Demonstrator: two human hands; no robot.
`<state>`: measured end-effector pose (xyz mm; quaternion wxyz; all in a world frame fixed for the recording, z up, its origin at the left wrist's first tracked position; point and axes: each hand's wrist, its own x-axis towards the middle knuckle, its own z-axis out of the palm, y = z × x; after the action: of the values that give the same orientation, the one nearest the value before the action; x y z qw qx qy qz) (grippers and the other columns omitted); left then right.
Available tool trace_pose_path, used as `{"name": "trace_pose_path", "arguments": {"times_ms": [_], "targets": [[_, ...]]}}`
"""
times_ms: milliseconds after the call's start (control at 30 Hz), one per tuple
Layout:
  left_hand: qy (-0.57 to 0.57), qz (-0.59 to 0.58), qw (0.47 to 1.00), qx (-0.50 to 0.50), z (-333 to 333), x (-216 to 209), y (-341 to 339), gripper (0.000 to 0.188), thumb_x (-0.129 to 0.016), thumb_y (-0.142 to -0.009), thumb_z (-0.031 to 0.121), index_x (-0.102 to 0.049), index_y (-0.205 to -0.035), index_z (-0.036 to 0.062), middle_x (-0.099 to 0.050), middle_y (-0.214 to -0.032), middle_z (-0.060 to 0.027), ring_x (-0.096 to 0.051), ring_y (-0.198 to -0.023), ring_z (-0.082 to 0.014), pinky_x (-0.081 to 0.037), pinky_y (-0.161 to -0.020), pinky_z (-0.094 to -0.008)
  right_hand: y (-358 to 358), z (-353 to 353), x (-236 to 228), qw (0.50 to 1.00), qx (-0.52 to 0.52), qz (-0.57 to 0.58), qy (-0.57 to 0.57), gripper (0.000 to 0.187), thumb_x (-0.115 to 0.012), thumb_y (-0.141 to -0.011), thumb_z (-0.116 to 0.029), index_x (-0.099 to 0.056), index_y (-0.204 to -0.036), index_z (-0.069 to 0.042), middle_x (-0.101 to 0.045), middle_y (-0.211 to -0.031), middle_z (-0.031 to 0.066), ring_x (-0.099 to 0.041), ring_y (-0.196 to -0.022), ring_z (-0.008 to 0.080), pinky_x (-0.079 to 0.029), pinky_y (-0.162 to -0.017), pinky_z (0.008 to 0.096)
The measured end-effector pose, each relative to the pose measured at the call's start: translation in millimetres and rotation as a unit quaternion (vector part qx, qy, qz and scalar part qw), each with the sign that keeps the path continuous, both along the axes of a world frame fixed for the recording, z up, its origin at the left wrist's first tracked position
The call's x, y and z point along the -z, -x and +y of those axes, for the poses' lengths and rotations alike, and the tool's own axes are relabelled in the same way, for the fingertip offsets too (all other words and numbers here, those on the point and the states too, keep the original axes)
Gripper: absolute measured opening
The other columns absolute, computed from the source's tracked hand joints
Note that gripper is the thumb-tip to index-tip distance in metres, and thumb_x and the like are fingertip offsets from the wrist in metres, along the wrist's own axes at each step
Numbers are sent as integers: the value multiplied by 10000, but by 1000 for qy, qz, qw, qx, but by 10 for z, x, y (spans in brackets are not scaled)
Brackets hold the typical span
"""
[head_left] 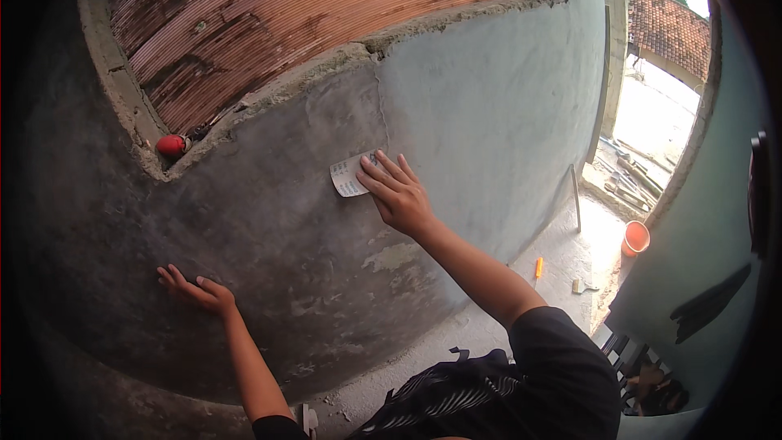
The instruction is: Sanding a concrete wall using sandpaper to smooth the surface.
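Sleeve [566, 367]; right hand [401, 197] on sheet [346, 179], below sill [326, 68].

Sheet: a small off-white piece [349, 177], with bluish and dark print on the side turned out to the room.
Sheet's pose: flattened against the wall [269, 228] under the fingers of the right hand [399, 195], its left part sticking out past them, the outer edge slightly bowed.
Sheet's spot: on the wall's dark part, just left of a thin jagged crack [381, 102].
Wall's surface: mottled dark grey on the left, smoother pale blue-grey on the right, a lighter blotch [393, 257] below the sheet.
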<state>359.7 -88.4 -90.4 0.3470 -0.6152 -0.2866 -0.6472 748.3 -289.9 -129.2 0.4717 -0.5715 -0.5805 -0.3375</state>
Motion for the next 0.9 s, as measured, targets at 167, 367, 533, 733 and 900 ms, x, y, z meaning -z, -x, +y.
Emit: {"name": "trace_pose_path", "arguments": {"times_ms": [167, 367, 533, 733, 900], "targets": [[44, 15, 985, 164, -531, 18, -607, 559, -372, -1019, 172, -383, -1531, -52, -377, -1602, -261, -290, -1516, -462, -221, -1236, -547, -308, -25, 20, 981, 111, 131, -95, 487, -610, -900, -28, -645, -1368, -158, -557, -1516, 58, -440, -1465, 315, -330, -1199, 557], [44, 320, 899, 296, -1070, 92, -1551, 514, -477, -976, 59, -490, -1489, 21, -508, -1537, -168, -459, -1447, -359, -313, -1210, -531, 240, 27, 38, 1000, -3, 12, -2, 461, -627, -910, -53, -659, -1357, -159, -569, -1505, 51, -466, -1448, 316, -340, -1192, 549], [19, 452, 844, 287, -1123, -103, -1996, 479, -529, -984, 90, -535, -1460, 43, -535, -1522, -113, -504, -1419, -274, -386, -1181, -467, 202, 82, 66, 1000, 16, -6, 10, 411, -666, -909, -122, -662, -1319, -148, -570, -1504, 33, -473, -1444, 293, -361, -1186, 535], [1, 425, 858, 289, -985, -236, -2115, 412, -576, -943, 63, -632, -1348, 9, -622, -1414, -120, -582, -1340, -263, -472, -1129, -440, 181, 17, -26, 999, -22, -12, 22, 372, -675, -896, -101, -682, -1268, -105, -601, -1467, 53, -513, -1408, 303, -387, -1174, 525], [-6, 427, 864, 265, -906, -242, -1994, 380, -586, -939, 72, -653, -1308, 12, -646, -1388, -100, -602, -1315, -247, -480, -1125, -396, 249, -43, -117, 999, -42, -6, 30, 395, -675, -872, -91, -694, -1266, -104, -600, -1466, 86, -515, -1406, 315, -392, -1166, 541]]}}
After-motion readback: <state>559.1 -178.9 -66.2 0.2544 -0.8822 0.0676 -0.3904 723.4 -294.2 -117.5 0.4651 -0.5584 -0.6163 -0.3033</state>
